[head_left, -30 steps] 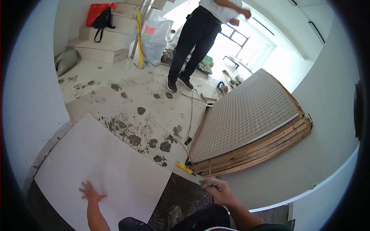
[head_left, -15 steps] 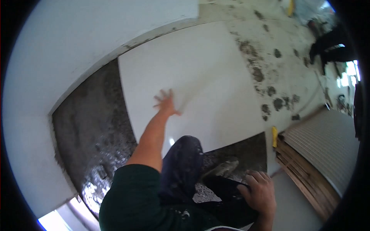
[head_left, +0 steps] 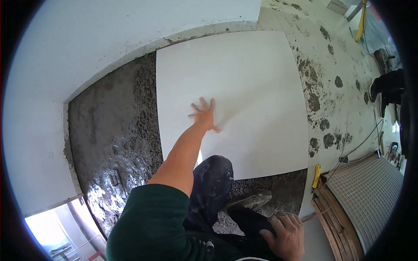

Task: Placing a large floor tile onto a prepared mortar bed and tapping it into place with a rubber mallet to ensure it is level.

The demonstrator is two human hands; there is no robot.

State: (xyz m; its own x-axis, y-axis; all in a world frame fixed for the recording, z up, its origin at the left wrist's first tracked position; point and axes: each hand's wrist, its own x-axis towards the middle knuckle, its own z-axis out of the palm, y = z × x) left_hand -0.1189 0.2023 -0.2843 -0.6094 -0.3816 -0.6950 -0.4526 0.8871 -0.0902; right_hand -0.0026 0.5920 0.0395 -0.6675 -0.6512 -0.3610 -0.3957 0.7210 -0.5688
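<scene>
My left hand (head_left: pixel 203 114) lies on a large white tile (head_left: pixel 244 78), fingers spread and holding nothing. The tile sits on dark, rough wet mortar (head_left: pixel 113 113), which shows along its left and lower edges. My right hand (head_left: pixel 285 235) is by my dark-trousered leg at the lower right, fingers curled; what is in them, if anything, I cannot make out. A yellow tool (head_left: pixel 316 176) lies just beyond the tile's lower right corner.
A white wall (head_left: pixel 130 30) curves around the left and top. Stained pale floor (head_left: pixel 339 104) extends rightward. A co-worker's dark leg and shoe (head_left: pixel 383 85) stand at the right edge. Tiles on cardboard packing (head_left: pixel 361 187) lie at lower right, with cords nearby.
My view has swung leftward and down, so the tile now fills the middle. My left hand remains spread on it; my right hand stays low by my leg.
</scene>
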